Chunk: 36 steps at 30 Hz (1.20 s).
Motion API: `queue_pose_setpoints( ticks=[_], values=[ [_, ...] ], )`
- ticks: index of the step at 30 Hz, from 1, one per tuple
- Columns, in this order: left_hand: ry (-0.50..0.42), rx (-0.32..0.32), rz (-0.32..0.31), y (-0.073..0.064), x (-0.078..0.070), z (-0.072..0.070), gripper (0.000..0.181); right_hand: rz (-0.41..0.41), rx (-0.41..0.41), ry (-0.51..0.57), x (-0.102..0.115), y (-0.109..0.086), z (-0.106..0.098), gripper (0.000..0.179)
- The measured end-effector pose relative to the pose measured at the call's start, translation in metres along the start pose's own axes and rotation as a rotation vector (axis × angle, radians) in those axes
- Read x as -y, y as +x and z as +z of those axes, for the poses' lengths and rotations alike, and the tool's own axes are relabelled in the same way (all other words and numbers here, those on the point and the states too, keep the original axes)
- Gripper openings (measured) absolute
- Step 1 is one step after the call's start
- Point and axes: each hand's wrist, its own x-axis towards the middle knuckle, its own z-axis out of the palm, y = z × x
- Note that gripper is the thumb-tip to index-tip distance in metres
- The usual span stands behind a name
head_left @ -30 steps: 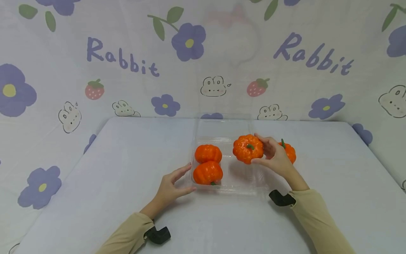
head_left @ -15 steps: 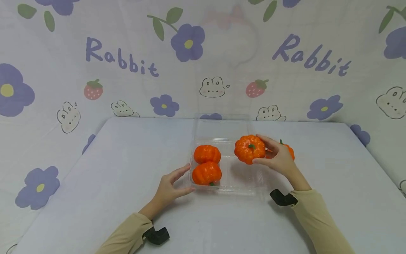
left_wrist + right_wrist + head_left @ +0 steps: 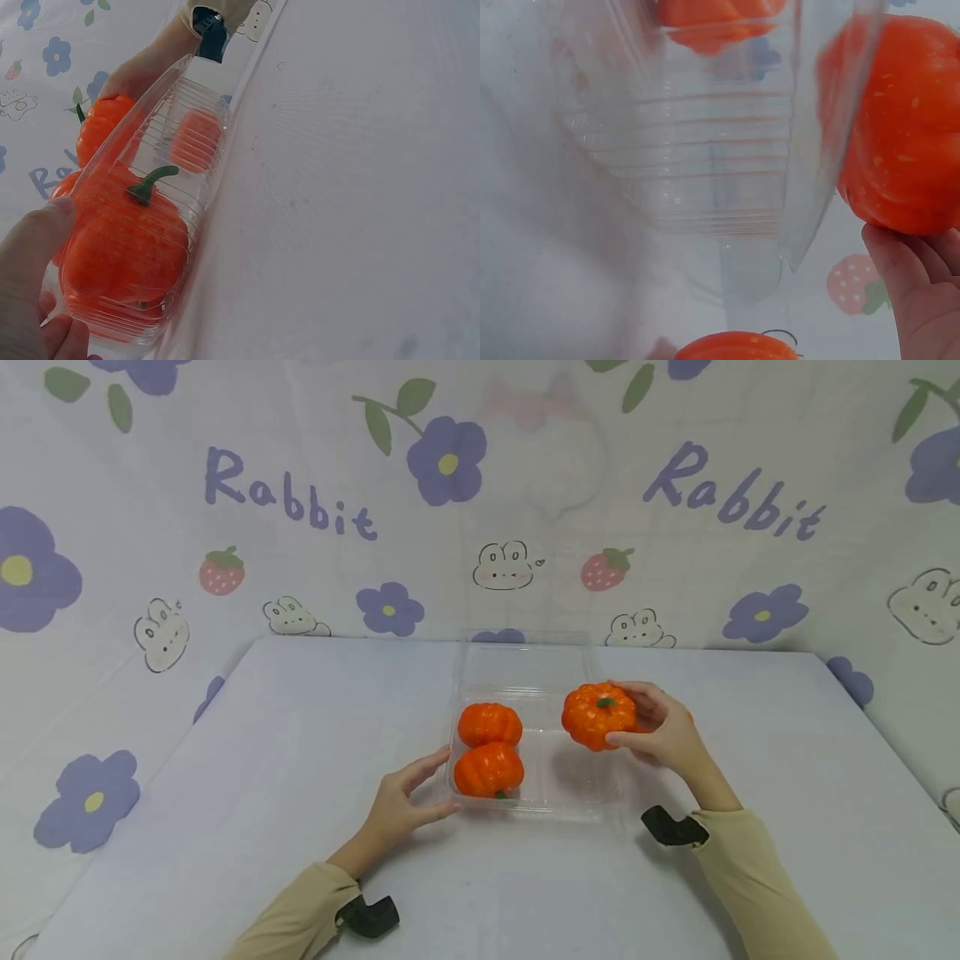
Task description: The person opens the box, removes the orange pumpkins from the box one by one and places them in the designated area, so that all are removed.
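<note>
My right hand (image 3: 667, 731) grips an orange toy pumpkin (image 3: 598, 717) by its right side, green stem up, over the right part of a clear plastic box (image 3: 536, 807). Two more orange pumpkins, one behind (image 3: 489, 725) and one in front (image 3: 489, 768), lie at the box's left end. My left hand (image 3: 401, 802) holds that end, with the thumb at the front corner and the fingers along the side. In the left wrist view the thumb (image 3: 56, 217) touches the rim. In the right wrist view the held pumpkin (image 3: 907, 127) is beside the box wall.
Another orange pumpkin (image 3: 690, 718) sits on the table beyond my right hand, mostly hidden by it. The box's clear lid (image 3: 525, 664) stands open towards the back. A patterned cloth (image 3: 300, 577) hangs behind the white table (image 3: 300, 718).
My right hand has moved slightly to the right with its pumpkin, tilting it a little and covering more of the pumpkin behind. My left hand and the box have stayed in place.
</note>
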Motion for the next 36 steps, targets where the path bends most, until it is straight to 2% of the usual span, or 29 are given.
queue_pose_setpoints(
  ticks=[9,17,20,29,36],
  values=[
    [-0.029,-0.004,-0.031,0.000,0.000,0.001,0.059,-0.034,-0.010,0.014,0.002,0.000,-0.010,0.057],
    [-0.027,-0.010,-0.045,-0.001,-0.001,0.002,0.059,0.045,0.059,0.026,0.006,-0.001,-0.021,0.051],
    [-0.021,-0.010,-0.038,-0.001,-0.001,0.001,0.060,0.038,0.075,0.040,0.008,-0.002,-0.025,0.050],
    [-0.027,-0.005,-0.007,0.001,0.001,0.000,0.059,0.017,0.077,0.033,0.011,-0.004,-0.036,0.068],
    [-0.029,-0.003,-0.013,0.002,0.002,0.001,0.059,0.033,0.081,-0.035,0.007,-0.005,-0.039,0.066]
  ],
)
